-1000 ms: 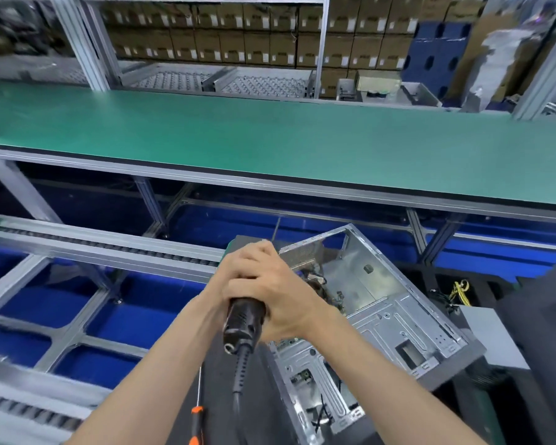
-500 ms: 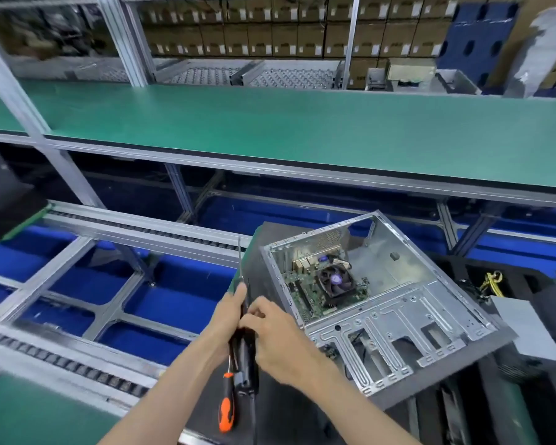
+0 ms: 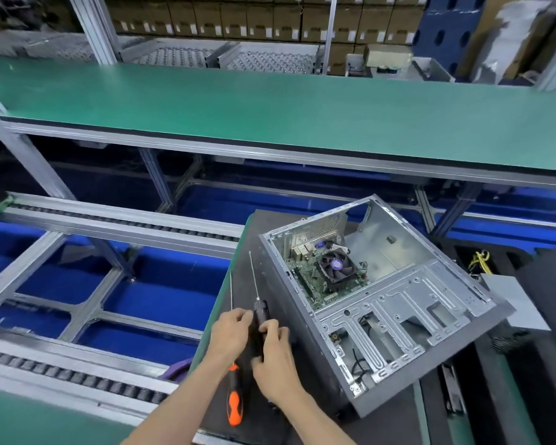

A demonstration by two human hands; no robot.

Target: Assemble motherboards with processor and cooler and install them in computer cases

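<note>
Both hands are holding the black electric screwdriver (image 3: 261,311) just left of the open computer case (image 3: 398,303). The left hand (image 3: 230,332) is pinching it near the collar, and the right hand (image 3: 272,351) is wrapping its fingers around the body. I judge that the driver is being set down or readied; it is better to keep it low and lay it parallel to the orange-handled screwdriver (image 3: 234,403), away from the case wall. Its long axis is running near to far, with the thin bit pointing far and slightly left. Inside the case, the motherboard (image 3: 305,277) is lying flat with the cooler (image 3: 334,268) facing up.
</note>
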